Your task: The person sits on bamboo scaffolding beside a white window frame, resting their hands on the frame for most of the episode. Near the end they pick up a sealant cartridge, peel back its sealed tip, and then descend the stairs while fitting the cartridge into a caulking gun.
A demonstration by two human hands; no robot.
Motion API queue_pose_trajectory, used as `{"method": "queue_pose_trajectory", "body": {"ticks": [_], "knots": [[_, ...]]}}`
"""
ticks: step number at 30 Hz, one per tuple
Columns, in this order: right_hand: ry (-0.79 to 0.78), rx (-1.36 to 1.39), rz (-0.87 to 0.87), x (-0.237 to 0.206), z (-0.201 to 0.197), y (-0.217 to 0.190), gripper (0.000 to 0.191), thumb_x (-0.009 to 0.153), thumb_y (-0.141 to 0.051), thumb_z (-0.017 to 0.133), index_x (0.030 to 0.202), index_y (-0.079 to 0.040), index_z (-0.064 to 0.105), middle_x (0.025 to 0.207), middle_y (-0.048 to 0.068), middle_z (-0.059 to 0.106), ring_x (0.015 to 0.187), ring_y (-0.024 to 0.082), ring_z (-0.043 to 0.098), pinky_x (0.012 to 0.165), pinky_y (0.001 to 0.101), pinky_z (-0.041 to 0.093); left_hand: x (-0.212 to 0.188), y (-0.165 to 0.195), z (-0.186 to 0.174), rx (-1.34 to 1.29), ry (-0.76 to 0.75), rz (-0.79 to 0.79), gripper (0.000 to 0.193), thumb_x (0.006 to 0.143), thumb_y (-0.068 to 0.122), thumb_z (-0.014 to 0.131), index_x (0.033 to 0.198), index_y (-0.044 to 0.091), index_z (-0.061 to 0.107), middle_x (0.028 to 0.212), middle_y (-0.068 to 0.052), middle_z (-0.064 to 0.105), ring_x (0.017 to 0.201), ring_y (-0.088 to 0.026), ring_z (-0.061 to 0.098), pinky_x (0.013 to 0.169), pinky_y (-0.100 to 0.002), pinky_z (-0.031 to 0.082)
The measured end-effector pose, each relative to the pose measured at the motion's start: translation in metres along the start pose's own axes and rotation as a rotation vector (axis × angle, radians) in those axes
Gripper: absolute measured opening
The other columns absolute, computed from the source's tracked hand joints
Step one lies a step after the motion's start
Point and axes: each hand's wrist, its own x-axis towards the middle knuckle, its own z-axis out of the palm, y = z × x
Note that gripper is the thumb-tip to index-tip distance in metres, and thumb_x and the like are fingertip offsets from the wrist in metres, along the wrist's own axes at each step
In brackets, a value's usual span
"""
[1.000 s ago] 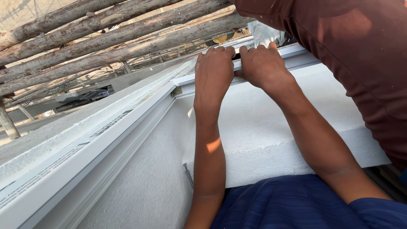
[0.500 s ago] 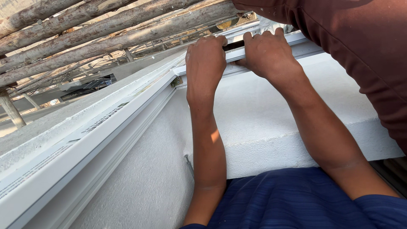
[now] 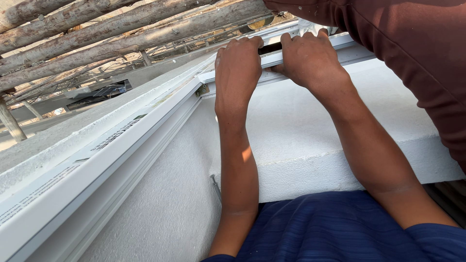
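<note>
Head camera view, looking up along a white plastered wall. Two bare forearms reach up from dark blue sleeves at the bottom edge. The left hand [image 3: 238,73] and the right hand [image 3: 308,60] sit side by side, nearly touching, near the top centre. Both curl their fingers over the far edge of a white window frame rail [image 3: 272,59] that runs across the top of the wall opening; each hand is closed around that rail, palms against its near face, fingertips hidden behind it.

At the rail's left end, a small metal corner bracket [image 3: 202,90] marks where it meets a second long white frame profile [image 3: 111,160], which runs diagonally down to the bottom left corner. On this profile lie narrow strip labels [image 3: 114,136]: long, pale, with dark print, one near the middle and another nearer the lower left end. The print is too small to make out.

Below the hands, a white plastered ledge [image 3: 340,165] juts out from the wall. A small screw or nail [image 3: 213,180] sticks out at the ledge's lower left corner.

Rough wooden poles [image 3: 121,34] cross the upper left. A maroon sleeve [image 3: 412,48] of another person fills the upper right corner.
</note>
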Motion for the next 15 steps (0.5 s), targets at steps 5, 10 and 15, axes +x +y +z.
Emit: {"method": "queue_pose_trajectory", "body": {"ticks": [5,10,15], "knots": [[0.027,-0.027,-0.015,-0.001,-0.001,-0.001,0.06,0.092,-0.056,0.074,0.107,0.001,0.068,0.079,0.018,0.074,0.083,0.033,0.072,0.094,0.0574,0.046,0.0,0.0,0.003,0.005,-0.022,-0.008,0.029,0.089,0.0,0.061,0.111,0.01,0.077,0.094,-0.011,0.076,0.091,-0.029,0.07,0.091,-0.048,0.049],[-0.013,-0.017,0.002,-0.001,-0.004,-0.002,0.061,0.091,-0.053,0.074,0.113,0.003,0.066,0.078,0.017,0.074,0.084,0.033,0.071,0.096,0.0564,0.045,-0.001,0.0,0.004,0.001,-0.03,-0.01,0.027,0.089,0.0,0.062,0.109,0.011,0.078,0.09,-0.011,0.076,0.089,-0.027,0.069,0.091,-0.048,0.049],[-0.048,-0.019,0.015,-0.004,-0.011,-0.004,0.061,0.093,-0.05,0.074,0.12,0.004,0.063,0.075,0.016,0.073,0.084,0.033,0.07,0.094,0.0547,0.045,0.0,0.001,0.004,0.009,-0.041,-0.009,0.027,0.089,0.0,0.063,0.108,0.012,0.079,0.088,-0.01,0.076,0.088,-0.026,0.069,0.09,-0.047,0.049]]}}
